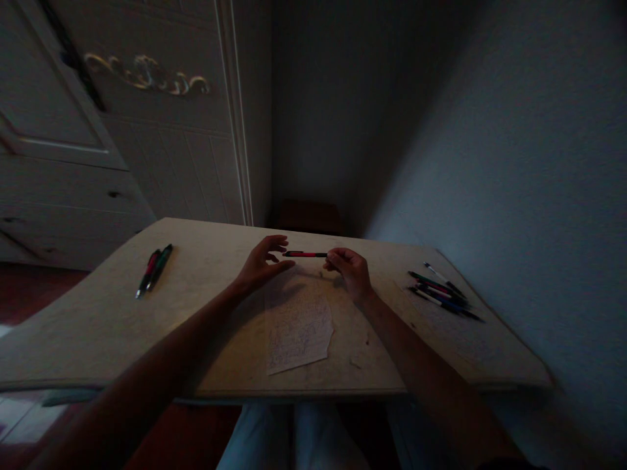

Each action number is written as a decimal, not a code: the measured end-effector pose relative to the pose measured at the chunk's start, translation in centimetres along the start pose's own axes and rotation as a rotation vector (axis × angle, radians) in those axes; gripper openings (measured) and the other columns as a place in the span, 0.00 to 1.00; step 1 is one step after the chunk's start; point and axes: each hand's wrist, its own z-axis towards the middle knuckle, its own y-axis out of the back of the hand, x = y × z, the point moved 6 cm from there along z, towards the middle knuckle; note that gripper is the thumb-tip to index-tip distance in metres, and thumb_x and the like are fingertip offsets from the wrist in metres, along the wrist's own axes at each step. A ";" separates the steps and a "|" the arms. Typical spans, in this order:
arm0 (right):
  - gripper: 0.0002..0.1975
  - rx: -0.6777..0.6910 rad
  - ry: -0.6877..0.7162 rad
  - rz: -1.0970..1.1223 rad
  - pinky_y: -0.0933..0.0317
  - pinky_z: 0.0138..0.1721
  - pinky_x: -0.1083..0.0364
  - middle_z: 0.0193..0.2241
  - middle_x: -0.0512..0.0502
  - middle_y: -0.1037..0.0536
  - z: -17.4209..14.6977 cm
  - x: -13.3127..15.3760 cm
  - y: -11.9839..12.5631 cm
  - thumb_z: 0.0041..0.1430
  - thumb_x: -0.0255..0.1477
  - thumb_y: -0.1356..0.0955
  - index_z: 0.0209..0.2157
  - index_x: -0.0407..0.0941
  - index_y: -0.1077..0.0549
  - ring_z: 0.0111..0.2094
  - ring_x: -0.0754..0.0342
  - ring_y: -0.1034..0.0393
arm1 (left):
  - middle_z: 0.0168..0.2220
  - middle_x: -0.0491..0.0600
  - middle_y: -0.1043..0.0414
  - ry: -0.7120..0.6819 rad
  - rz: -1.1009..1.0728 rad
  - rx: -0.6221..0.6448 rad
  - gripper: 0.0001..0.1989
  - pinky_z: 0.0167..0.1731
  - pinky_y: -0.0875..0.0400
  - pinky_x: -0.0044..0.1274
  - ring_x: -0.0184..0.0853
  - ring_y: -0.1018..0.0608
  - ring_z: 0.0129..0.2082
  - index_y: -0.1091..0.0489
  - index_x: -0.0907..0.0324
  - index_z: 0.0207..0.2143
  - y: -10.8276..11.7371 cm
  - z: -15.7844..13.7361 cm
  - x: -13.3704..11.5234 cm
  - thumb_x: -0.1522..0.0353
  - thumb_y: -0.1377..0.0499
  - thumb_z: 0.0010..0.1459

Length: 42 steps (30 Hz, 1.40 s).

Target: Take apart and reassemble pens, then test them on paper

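A red and black pen point(306, 254) is held level above the table by my right hand point(349, 267), whose fingers pinch its right end. At the other end, my left hand point(263, 262) has its thumb and fingers apart around the pen's tip; no grip on it shows. Below the hands lies a torn sheet of paper point(298, 326) covered in handwriting. Two pens point(155, 271), one with red and one with green, lie side by side on the left of the table.
The pale table point(210, 365) has worn edges. On its right lies a pile of several pens point(443, 294), partly over another written sheet point(473, 339). A wall point(529, 163) borders the right side; a white cabinet point(171, 150) stands behind on the left.
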 end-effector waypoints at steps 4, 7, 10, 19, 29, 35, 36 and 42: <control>0.17 0.005 -0.001 0.004 0.31 0.32 0.54 0.24 0.49 0.22 0.0 0.0 -0.1 0.45 0.41 0.24 0.32 0.43 0.24 0.26 0.55 0.25 | 0.38 0.54 0.23 0.077 0.004 -0.005 0.22 0.31 0.27 0.25 0.36 0.21 0.36 0.29 0.61 0.42 -0.1 0.0 0.2 0.52 0.42 0.58; 0.17 0.022 -0.004 0.010 0.31 0.32 0.54 0.24 0.49 0.22 -0.1 0.1 -0.2 0.45 0.41 0.24 0.31 0.43 0.24 0.26 0.55 0.25 | 0.27 0.51 0.24 0.093 0.029 0.102 0.23 0.28 0.28 0.24 0.33 0.23 0.27 0.27 0.61 0.29 -0.7 0.0 0.1 0.52 0.48 0.62; 0.16 0.026 0.002 0.019 0.31 0.32 0.54 0.24 0.49 0.22 -0.1 0.1 -0.3 0.45 0.40 0.24 0.31 0.43 0.24 0.26 0.55 0.25 | 0.27 0.50 0.23 0.069 0.035 0.136 0.17 0.29 0.27 0.24 0.33 0.23 0.27 0.26 0.60 0.29 -0.7 -0.1 -0.2 0.56 0.43 0.59; 0.15 0.036 -0.002 0.047 0.31 0.32 0.55 0.24 0.50 0.22 -0.2 0.1 -0.3 0.46 0.38 0.24 0.31 0.43 0.23 0.25 0.56 0.26 | 0.50 0.57 0.26 0.031 -0.035 0.011 0.29 0.36 0.26 0.26 0.40 0.22 0.45 0.31 0.60 0.49 0.0 -0.1 -0.1 0.59 0.31 0.47; 0.16 0.043 -0.006 0.050 0.31 0.31 0.55 0.24 0.50 0.22 -0.2 0.0 -0.4 0.45 0.39 0.23 0.31 0.42 0.23 0.25 0.56 0.26 | 0.31 0.50 0.22 0.054 0.013 0.137 0.15 0.30 0.28 0.24 0.34 0.23 0.30 0.25 0.60 0.33 -0.7 0.0 0.2 0.57 0.41 0.58; 0.15 0.048 0.004 0.055 0.31 0.31 0.56 0.24 0.50 0.22 -0.1 -0.1 -0.4 0.46 0.39 0.23 0.31 0.43 0.23 0.25 0.56 0.26 | 0.49 0.56 0.25 0.046 -0.046 0.067 0.28 0.38 0.27 0.27 0.41 0.23 0.47 0.29 0.59 0.48 -0.2 0.0 0.3 0.60 0.30 0.44; 0.15 0.048 0.006 0.055 0.31 0.31 0.56 0.24 0.50 0.22 -0.1 -0.2 -0.4 0.46 0.38 0.23 0.31 0.43 0.23 0.25 0.56 0.26 | 0.49 0.56 0.25 0.057 -0.053 0.053 0.29 0.37 0.27 0.27 0.42 0.23 0.46 0.30 0.59 0.49 -0.2 0.0 0.4 0.58 0.30 0.45; 0.14 0.053 0.011 0.056 0.32 0.31 0.56 0.23 0.50 0.22 -0.1 -0.1 -0.4 0.47 0.38 0.23 0.31 0.43 0.23 0.25 0.56 0.26 | 0.28 0.51 0.25 0.123 0.025 0.142 0.24 0.30 0.30 0.25 0.34 0.24 0.29 0.26 0.62 0.34 -0.9 -0.1 0.9 0.51 0.50 0.63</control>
